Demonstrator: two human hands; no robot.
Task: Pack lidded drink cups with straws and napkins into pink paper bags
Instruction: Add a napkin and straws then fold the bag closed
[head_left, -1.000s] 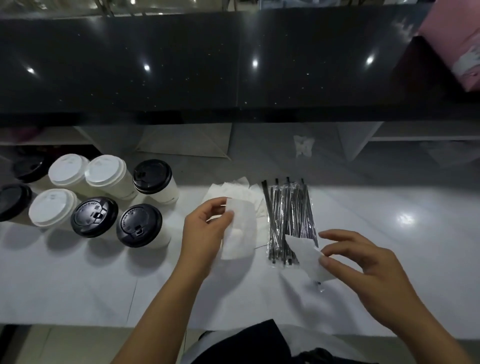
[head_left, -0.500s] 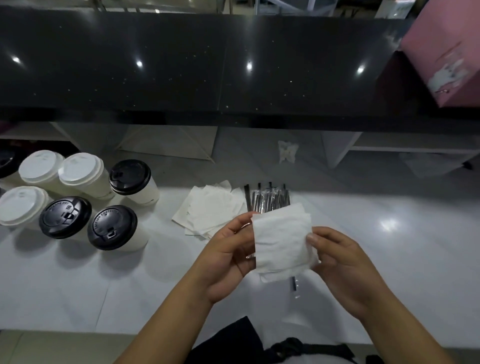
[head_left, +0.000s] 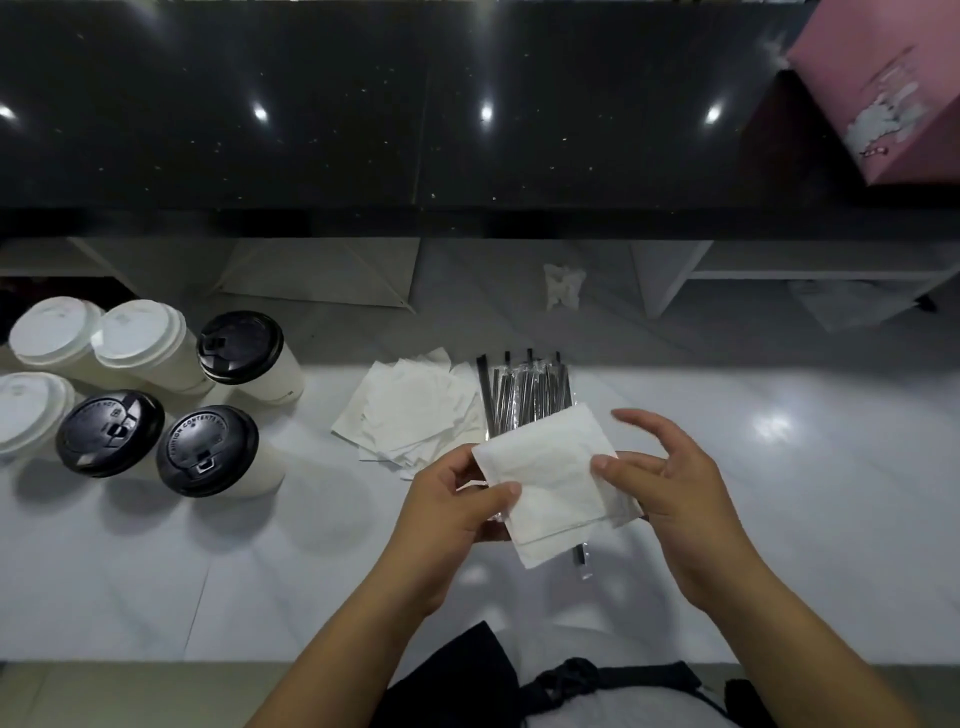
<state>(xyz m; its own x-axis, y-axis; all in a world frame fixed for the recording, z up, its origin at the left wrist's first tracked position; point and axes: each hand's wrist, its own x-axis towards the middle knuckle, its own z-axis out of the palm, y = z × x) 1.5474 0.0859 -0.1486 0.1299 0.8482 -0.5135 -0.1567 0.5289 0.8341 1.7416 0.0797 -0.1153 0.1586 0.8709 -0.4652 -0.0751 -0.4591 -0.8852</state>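
Observation:
Two white napkins (head_left: 553, 478), stacked together, are held above the white counter. My left hand (head_left: 457, 512) pinches their left edge between thumb and fingers. My right hand (head_left: 662, 488) touches their right edge with the thumb, its other fingers spread apart. Under the napkins lies a bundle of wrapped black straws (head_left: 527, 392), its near part hidden. A loose pile of napkins (head_left: 415, 410) lies left of the straws. Several lidded cups stand at the left, some with black lids (head_left: 208, 449), some with white lids (head_left: 140, 338). A pink paper bag (head_left: 883, 93) stands at the top right.
A raised black counter ledge (head_left: 415, 130) runs across the back. Below it a crumpled bit of paper (head_left: 562, 285) lies on the white counter (head_left: 779, 493). The counter's front edge runs close to my body.
My hands each held a napkin apart, then brought them together into one stack over the straws. My right hand's fingers have now opened off the stack, leaving the thumb on it.

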